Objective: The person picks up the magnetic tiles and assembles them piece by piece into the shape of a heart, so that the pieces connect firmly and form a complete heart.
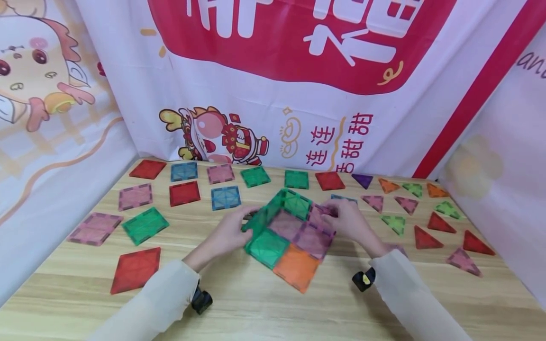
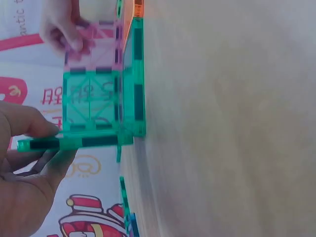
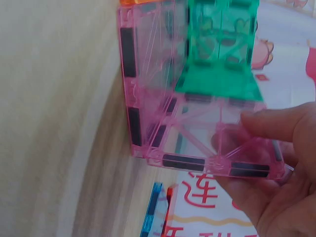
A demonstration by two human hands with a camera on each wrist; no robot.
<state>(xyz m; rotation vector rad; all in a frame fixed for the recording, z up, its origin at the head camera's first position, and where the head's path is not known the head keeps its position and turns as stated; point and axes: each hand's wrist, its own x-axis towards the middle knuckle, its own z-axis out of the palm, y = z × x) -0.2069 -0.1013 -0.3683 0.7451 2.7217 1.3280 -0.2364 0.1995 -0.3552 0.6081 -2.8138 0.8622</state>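
Observation:
Translucent magnetic tiles are joined into a flat base with upright walls in the middle of the table. In the head view the base has a green tile point(image 1: 268, 247), an orange tile point(image 1: 297, 267) and pink tiles point(image 1: 314, 237). My left hand point(image 1: 226, 233) pinches an upright green wall tile point(image 2: 84, 142) between thumb and fingers at the left side. On the right, my right hand point(image 1: 350, 221) pinches an upright pink wall tile point(image 3: 197, 133). Another green wall tile point(image 2: 90, 101) stands at the back between them, edge to edge with the pink one.
Loose square tiles lie left and behind, among them a red square point(image 1: 135, 270), a green square point(image 1: 146, 225) and a pink square point(image 1: 95, 228). Several triangle tiles, such as a red triangle point(image 1: 427, 238), are spread at right. A printed cloth point(image 1: 264, 113) hangs behind the table point(image 1: 256, 317).

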